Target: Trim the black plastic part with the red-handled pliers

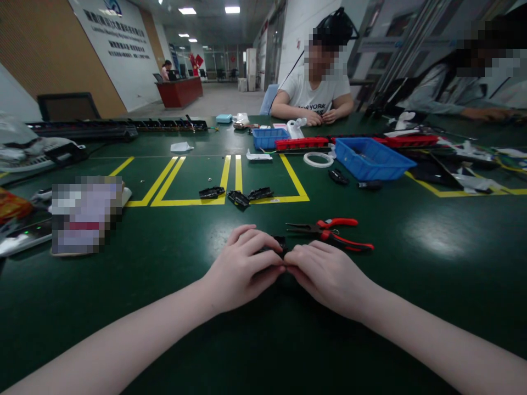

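Note:
My left hand [244, 269] curls its fingers around a small black plastic part [280, 241]; only a bit of it shows above the fingertips. From the other side my right hand [329, 277] is closed, its fingertips meeting those of my left hand at the same part. What lies inside the pinch is hidden. Just beyond my right hand rest needle-nose pliers [327, 236] with red and black handles, jaws pointing left. Farther off, similar black parts lie on the green table: one at left [211, 192], one in the middle [239, 199], one at right [261, 193].
A large blue bin [373, 164], a smaller blue bin [267, 138], a tape roll [318, 159] and a red strip [302, 144] stand farther back. Yellow tape [284, 199] marks the table [173, 307]. A blurred-out packet [86, 216] lies left. A person [315, 99] sits opposite.

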The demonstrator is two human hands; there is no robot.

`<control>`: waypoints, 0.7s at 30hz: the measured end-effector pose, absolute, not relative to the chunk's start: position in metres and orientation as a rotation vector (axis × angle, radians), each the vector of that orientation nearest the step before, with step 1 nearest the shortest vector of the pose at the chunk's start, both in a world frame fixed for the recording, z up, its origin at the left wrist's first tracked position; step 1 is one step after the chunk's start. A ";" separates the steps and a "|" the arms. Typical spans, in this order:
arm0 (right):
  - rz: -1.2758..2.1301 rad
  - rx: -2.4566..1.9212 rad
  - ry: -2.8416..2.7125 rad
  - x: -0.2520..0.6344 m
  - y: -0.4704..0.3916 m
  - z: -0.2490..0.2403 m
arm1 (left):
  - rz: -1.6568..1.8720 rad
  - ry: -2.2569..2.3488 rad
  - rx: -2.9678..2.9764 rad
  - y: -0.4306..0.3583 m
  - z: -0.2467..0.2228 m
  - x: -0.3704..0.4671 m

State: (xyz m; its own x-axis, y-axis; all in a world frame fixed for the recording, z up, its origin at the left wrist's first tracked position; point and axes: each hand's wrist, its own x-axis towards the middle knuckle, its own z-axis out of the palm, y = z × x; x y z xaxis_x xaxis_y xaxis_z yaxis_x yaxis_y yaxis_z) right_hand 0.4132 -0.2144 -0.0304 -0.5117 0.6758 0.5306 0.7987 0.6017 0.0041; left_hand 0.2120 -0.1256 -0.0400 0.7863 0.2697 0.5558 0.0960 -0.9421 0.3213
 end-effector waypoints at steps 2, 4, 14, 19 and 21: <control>-0.365 -1.101 -2.308 0.415 -0.214 -0.028 | 0.906 0.324 2.616 -0.125 -0.037 0.211; -0.423 -1.041 -2.280 0.417 -0.213 -0.028 | 0.883 0.331 2.546 -0.124 -0.035 0.210; -0.132 -1.115 -2.086 0.422 -0.213 -0.032 | 0.751 0.629 2.580 -0.119 -0.035 0.211; -0.181 -1.170 -2.115 0.432 -0.208 -0.036 | 0.523 0.729 2.636 -0.113 -0.042 0.212; -0.191 -1.182 -2.143 0.435 -0.207 -0.037 | 0.474 0.677 2.640 -0.113 -0.043 0.213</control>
